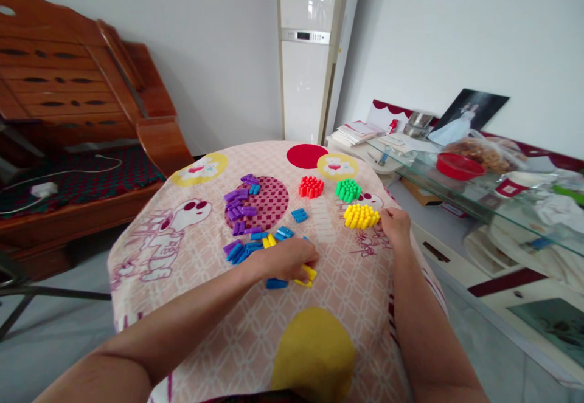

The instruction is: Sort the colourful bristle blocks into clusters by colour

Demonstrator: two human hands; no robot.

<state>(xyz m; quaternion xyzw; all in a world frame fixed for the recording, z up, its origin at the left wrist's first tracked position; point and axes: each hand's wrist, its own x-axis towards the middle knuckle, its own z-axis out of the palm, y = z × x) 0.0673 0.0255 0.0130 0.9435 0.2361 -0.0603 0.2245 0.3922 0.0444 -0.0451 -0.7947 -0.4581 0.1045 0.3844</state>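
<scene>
My left hand [292, 258] reaches over the near middle of the table, its fingers curled down on yellow plastic pegs [309, 275] that show below them. Around it lie blue pegs [237, 252] and a few more yellow ones, partly hidden by the hand. My right hand [396, 225] is pinched at the right edge of a cluster of upright yellow pegs [360, 216]; whatever is between its fingertips is mostly covered. Beyond that stand a green cluster [348, 190] and a red cluster [311, 186]. Purple pegs [237, 202] lie loose on the left.
A patterned cloth [205, 306] covers the round table. At the right stands a glass-topped cabinet [456, 193] with a red bowl [458, 166], papers [358, 132] and a photo. A wooden bench [68, 117] is on the left, a tall white air conditioner [303, 81] behind.
</scene>
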